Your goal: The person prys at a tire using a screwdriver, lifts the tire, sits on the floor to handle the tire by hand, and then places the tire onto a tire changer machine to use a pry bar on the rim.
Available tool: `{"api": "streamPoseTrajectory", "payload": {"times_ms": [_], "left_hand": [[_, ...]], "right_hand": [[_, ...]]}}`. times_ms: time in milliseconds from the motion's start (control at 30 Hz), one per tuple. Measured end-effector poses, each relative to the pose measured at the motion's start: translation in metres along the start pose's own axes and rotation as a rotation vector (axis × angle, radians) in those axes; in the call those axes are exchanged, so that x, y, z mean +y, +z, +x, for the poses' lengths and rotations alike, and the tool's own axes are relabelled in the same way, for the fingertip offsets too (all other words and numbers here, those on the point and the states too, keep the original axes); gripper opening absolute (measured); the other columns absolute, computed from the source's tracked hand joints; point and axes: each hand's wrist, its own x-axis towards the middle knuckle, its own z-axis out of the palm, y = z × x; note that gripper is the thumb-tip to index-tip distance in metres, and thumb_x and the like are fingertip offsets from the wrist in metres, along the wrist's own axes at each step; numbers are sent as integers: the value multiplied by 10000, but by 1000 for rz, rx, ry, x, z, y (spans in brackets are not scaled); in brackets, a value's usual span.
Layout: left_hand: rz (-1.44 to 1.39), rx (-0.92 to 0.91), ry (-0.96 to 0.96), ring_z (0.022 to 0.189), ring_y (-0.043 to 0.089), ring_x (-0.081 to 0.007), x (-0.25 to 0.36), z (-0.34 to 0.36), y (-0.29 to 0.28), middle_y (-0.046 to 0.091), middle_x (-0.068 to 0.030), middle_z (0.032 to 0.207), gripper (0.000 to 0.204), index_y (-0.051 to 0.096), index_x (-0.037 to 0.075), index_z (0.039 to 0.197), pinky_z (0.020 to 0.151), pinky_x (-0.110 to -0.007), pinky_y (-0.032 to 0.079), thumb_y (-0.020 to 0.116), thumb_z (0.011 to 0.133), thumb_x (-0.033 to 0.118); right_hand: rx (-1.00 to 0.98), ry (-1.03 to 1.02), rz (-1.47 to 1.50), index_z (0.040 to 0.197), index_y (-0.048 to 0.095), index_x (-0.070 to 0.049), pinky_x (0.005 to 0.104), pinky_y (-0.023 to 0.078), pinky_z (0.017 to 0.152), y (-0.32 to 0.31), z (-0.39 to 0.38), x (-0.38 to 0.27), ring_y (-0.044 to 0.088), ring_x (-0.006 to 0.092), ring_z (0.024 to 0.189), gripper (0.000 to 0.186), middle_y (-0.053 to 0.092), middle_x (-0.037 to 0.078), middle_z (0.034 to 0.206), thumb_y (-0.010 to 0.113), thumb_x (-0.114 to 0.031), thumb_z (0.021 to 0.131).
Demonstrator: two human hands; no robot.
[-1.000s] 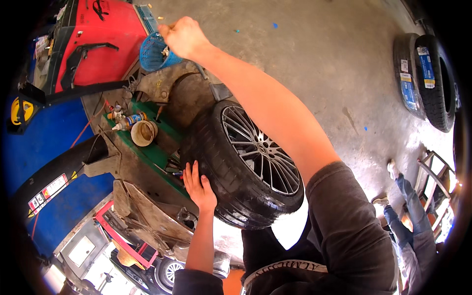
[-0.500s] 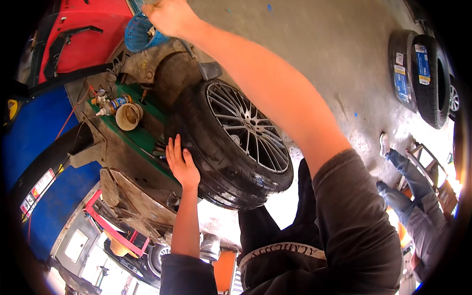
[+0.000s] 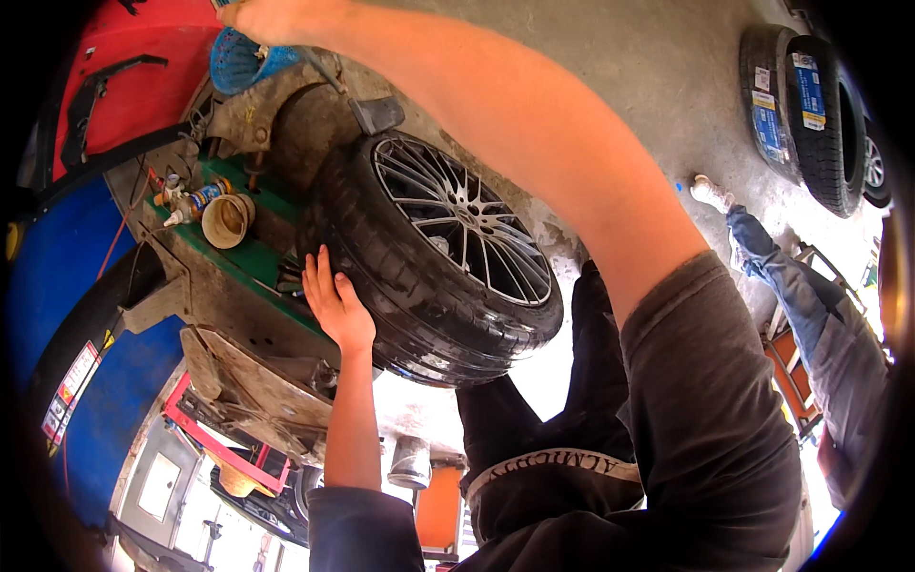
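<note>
A black tyre on a multi-spoke silver-and-black wheel leans tilted against the machine in front of me. My left hand lies on the tyre's tread with fingers stretched out, holding nothing. Across the top of the view stretches my right arm, its hand at the upper left beside a blue perforated basket. The fingers of that hand are curled closed; what is in them is hidden. Small objects that I cannot make out sit in the basket.
On the machine's green ledge stand a beige cup and a bottle. Two labelled tyres stand at the far right. A co-worker's leg steps along the right side. A red panel fills the upper left.
The view has shifted, so the wheel and machine appear farther left and higher. My left hand stays on the tyre and my right hand stays by the basket. The co-worker's legs have moved.
</note>
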Motion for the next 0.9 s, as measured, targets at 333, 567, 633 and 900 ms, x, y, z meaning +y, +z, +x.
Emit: {"api": "streamPoseTrajectory", "payload": {"times_ms": [333,567,633,900], "left_hand": [[6,-2,-26,1460,329,-398,-3,-17,-1,389,-197,1584,515,487,107,1504,1210,-487,206,339,1066,333],[23,-11,-93,1452,343,-389,6,-6,2,392,-201,1581,505,500,102,1496,1197,-476,238,357,1055,304],[22,-9,-92,1452,345,-387,7,-4,3,393,-200,1581,505,501,101,1495,1194,-474,245,360,1050,294],[20,7,-97,1445,350,-403,-2,-9,3,397,-203,1580,512,500,121,1501,1198,-498,236,373,1041,306]], "right_hand": [[-210,444,390,763,701,-52,462,553,799,-31,-37,-56,672,404,822,473,691,191,783,505,-412,1000],[-333,576,683,780,736,-18,457,556,793,-43,-59,-85,697,395,822,470,702,219,784,583,-426,957],[-293,588,678,767,748,-21,451,560,782,-54,-63,-93,710,376,811,468,703,212,756,651,-458,904],[-200,732,619,786,777,-40,478,576,794,-69,-61,-128,709,431,820,392,712,242,795,631,-373,934]]}}
